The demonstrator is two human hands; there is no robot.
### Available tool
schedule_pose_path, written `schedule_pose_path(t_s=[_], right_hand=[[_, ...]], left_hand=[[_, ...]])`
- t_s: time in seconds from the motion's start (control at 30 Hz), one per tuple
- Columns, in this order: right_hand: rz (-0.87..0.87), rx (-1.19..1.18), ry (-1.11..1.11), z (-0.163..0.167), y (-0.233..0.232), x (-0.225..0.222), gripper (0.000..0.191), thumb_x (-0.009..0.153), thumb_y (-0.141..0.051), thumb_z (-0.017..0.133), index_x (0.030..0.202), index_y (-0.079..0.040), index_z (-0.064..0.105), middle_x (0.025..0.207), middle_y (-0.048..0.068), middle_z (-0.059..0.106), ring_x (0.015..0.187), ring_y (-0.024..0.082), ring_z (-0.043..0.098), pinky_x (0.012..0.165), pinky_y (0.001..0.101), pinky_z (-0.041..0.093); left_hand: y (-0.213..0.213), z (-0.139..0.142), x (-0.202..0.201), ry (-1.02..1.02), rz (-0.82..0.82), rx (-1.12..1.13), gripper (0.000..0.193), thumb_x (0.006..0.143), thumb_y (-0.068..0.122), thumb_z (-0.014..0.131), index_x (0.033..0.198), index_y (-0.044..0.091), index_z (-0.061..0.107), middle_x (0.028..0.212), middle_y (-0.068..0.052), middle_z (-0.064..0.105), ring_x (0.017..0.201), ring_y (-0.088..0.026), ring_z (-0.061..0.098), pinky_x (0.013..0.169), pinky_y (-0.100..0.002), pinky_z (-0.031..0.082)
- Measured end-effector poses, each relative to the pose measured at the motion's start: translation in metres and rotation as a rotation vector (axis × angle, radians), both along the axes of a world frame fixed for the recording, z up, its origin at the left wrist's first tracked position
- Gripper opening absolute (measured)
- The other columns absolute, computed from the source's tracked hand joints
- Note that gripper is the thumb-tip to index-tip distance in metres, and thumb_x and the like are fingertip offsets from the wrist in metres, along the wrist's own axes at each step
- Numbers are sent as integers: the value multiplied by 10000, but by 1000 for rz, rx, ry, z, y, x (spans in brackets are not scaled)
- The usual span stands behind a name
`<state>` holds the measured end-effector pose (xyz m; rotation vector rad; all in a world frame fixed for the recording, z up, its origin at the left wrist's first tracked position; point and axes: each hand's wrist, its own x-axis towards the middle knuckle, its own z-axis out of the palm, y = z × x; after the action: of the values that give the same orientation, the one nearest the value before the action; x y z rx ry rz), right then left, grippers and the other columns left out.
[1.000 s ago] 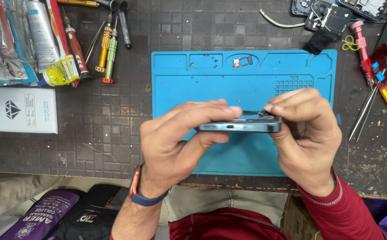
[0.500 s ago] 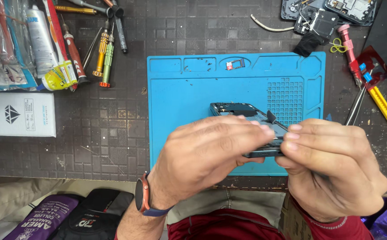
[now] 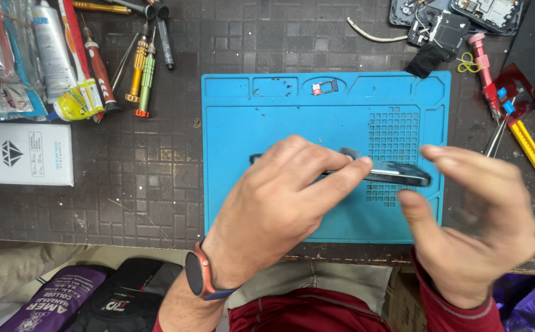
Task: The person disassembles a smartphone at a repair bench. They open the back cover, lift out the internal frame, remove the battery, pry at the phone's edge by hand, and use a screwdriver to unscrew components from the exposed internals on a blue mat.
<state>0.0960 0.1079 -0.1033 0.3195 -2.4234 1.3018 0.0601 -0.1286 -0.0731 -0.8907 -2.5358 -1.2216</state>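
Over blue mat (image 3: 249,123), left hand (image 3: 280,203) gripping phone (image 3: 396,174) — right hand (image 3: 476,221) apart (blurred)

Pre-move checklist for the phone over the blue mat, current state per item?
1. Left hand grips the phone: ok, fingers wrapped over its edge.
2. Right hand on the phone: not ok, open and blurred, off to the side.
3. Phone above the blue mat: ok.
4. Small tray part in the mat's top compartment: ok.
5. Loose specks in the mat's top compartments: cannot tell what they are.
6. Screwdrivers off the mat, upper left: ok.
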Motion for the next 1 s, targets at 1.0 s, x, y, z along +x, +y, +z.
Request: schedule_pose_path(t_s=[1.0], right_hand=[[181, 393, 159, 10, -46, -36, 311, 747, 62, 880, 1010, -19, 734, 953, 83, 699, 880, 268, 664, 786, 386, 537]], left_hand=[[-30, -32, -1, -110, 149, 73, 251, 894, 101, 816, 1128, 77, 728, 1106, -27, 755, 992, -192, 737, 851, -312, 588]])
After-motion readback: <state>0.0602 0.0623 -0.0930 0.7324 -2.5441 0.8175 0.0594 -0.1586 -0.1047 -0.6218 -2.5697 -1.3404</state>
